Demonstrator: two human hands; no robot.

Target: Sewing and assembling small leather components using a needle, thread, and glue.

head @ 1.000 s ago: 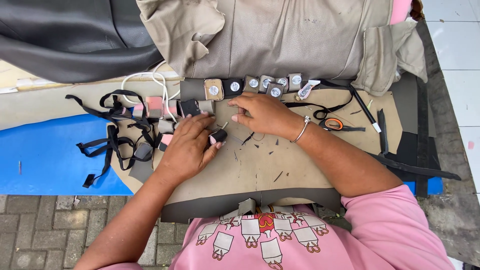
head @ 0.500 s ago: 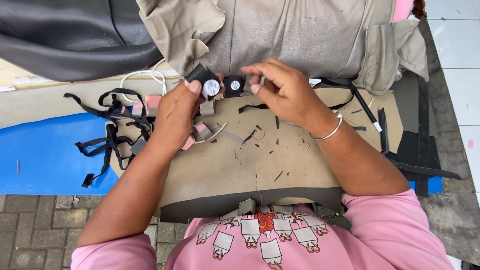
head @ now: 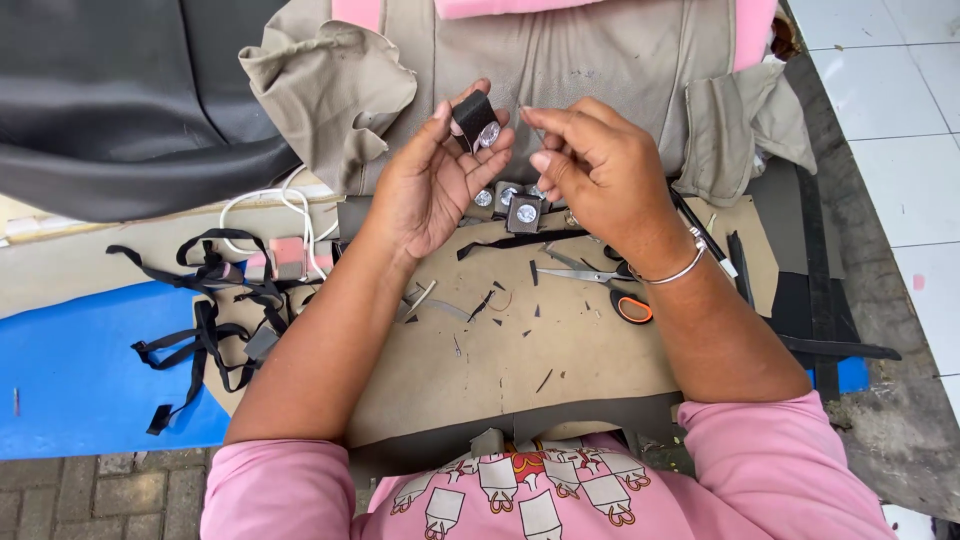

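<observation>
The left hand [head: 435,180] pinches a small black tab with a round silver snap [head: 477,122] between thumb and fingertips, its fingers clamped on the tab and holding it up above the tan panel [head: 520,345]. The right hand [head: 598,170] hangs just beside the tab, its fingers curled and slightly apart, their tips near the tab but not clearly touching it; nothing shows in its grip. A silver bangle [head: 672,270] circles the right wrist.

Right under the raised tab, a row of more black tabs with silver snaps [head: 512,205] lies along the far edge of the tan panel. Orange-handled scissors [head: 600,285] rest on the panel below the right hand, beside the bangle. Small black offcuts [head: 480,305] are scattered over the panel's middle. Off the panel's left edge lie tangled black straps [head: 205,320], with a white cord [head: 270,205] looped just beyond them, over a blue mat [head: 80,365]. Beyond the panel's far edge a beige seat cover [head: 560,70] is spread, with a black seat cover [head: 130,100] to its left. The person's pink sleeves [head: 780,470] sit at the panel's near edge.
</observation>
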